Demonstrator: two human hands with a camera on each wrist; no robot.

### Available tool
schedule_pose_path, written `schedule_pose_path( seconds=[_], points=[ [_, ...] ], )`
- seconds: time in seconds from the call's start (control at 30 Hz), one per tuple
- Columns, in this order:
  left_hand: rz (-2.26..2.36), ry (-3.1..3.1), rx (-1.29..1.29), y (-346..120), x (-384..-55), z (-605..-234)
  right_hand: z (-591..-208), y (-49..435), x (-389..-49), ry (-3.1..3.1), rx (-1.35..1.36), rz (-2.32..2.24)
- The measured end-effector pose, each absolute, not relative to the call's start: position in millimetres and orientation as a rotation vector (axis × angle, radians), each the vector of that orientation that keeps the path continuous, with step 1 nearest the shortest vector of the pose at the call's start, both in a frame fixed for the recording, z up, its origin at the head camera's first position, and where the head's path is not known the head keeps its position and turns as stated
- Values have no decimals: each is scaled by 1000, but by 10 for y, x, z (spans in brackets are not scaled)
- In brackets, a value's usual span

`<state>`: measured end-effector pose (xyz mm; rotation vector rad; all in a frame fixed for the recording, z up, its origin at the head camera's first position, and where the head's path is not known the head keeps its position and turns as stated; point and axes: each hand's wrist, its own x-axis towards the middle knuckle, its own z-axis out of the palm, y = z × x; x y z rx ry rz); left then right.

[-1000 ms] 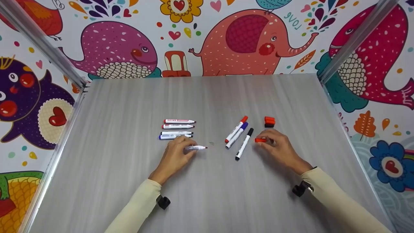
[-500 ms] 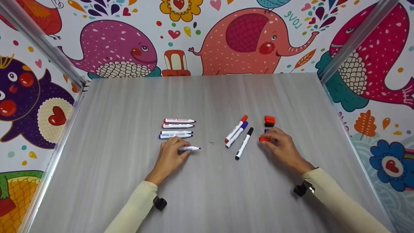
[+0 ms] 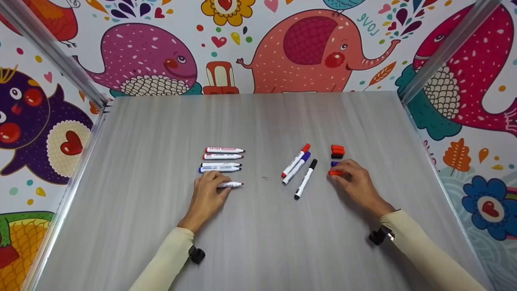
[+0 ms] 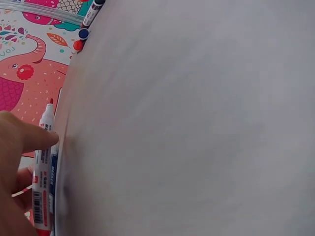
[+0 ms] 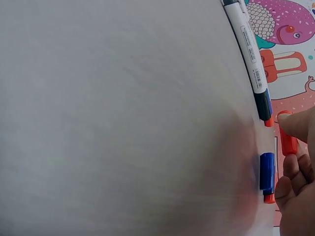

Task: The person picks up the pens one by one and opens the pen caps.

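Note:
In the head view my left hand (image 3: pixel 207 196) pinches an uncapped whiteboard marker (image 3: pixel 233 184) just above the table. Its bare reddish tip points right, and the left wrist view shows a red end on the white marker (image 4: pixel 43 172). My right hand (image 3: pixel 357 184) pinches a red marker cap (image 3: pixel 335 173) between thumb and fingers. Just beyond that cap lies a blue cap (image 3: pixel 335 163), partly hidden by the fingers in the head view. Both the red cap (image 5: pixel 289 140) and the blue cap (image 5: pixel 267 172) show in the right wrist view.
Several uncapped markers (image 3: pixel 223 157) lie in a row beyond my left hand. Three capped markers (image 3: pixel 297 171), red, blue and black, lie slanted between the hands. Red and black caps (image 3: pixel 337 150) sit beyond the right hand. A patterned wall (image 3: pixel 226 48) bounds the grey table (image 3: pixel 258 242).
My left hand has drawn back leftward with the marker. The right hand has shifted slightly right with the red cap, and the blue cap has come into view beyond its fingers.

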<state>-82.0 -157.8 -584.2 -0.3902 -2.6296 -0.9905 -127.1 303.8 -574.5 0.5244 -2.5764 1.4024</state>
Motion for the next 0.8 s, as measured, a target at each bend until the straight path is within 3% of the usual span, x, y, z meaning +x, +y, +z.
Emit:
schedule_pose_path(
  seconds=[0.8],
  points=[
    [-900,-2619,-312,-1703,-904,-5931,-5933,3177,-1401,-2561,468,1330]
  ],
)
